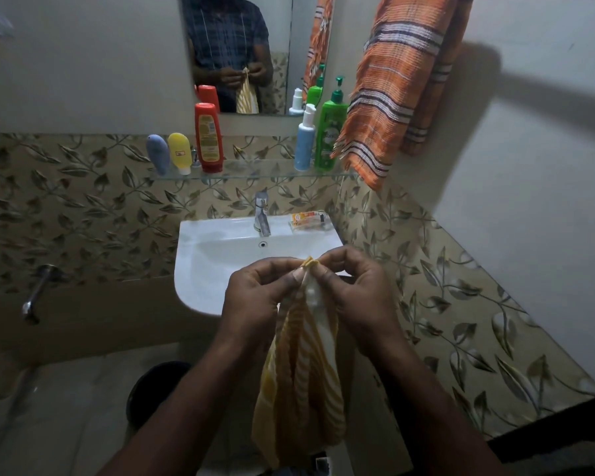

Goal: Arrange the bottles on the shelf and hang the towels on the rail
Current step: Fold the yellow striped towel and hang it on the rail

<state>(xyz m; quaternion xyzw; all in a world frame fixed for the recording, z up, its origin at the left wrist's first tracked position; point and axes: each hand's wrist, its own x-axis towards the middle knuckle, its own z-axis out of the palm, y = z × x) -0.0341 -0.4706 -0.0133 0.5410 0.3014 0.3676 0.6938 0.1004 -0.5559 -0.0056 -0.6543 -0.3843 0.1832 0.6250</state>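
A yellow-and-white striped towel hangs down in front of the sink, pinched at its top corner by my left hand and my right hand, fingertips almost meeting. On the glass shelf stand a grey-blue tube, a yellow tube, a red bottle, a light blue bottle and a green pump bottle. An orange striped towel hangs at the upper right; its rail is out of view.
A white sink with a chrome tap lies below the shelf, a small orange packet on its rim. A mirror hangs above. A dark bucket stands on the floor, and a wall tap juts out left.
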